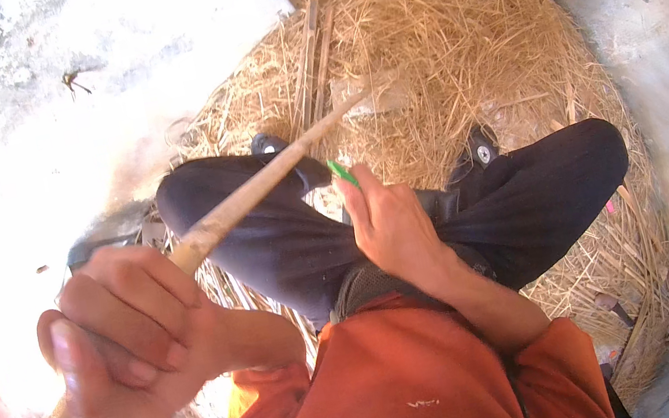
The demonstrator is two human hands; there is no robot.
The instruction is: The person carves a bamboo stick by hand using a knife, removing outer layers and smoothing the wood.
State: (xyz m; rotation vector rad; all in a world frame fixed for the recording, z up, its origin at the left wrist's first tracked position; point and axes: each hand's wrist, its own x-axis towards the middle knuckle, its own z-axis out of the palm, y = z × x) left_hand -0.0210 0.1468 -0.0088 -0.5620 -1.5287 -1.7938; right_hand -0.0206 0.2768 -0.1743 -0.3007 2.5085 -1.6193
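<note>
Where the pale, blotched concrete floor [21, 103] runs round the scene, one broad heap of dry golden straw [447, 37] lies on it, loose, fibrous and tangled, the largest item in view.

One pair of crossed legs in dark navy cloth [520, 194]: smooth fabric, knees spread, resting on the straw, with two dark shoes showing beyond them.

One orange shirt [403, 394]: soft weave, long sleeves, filling the lower edge.

One long tan wooden stick [259, 188]: round, tapering, rough-barked near the grip, slanting from the lower left across the near knee, its thin tip over the straw. A flat pale strip continues below the fist at the lower left, possibly the same piece; the glare makes that hard to judge.

Several split cane slats [310, 61]: narrow and straight, lying together on the heap.

Two bare hands. Left hand [128, 335]: fingers clenched round the stick in a full fist, close to the camera. Right hand [391, 226]: raised above the lap, fingers curled, grasping one small bright green object [342, 174] of which only a short pointed end shows past the fingertips.
</note>
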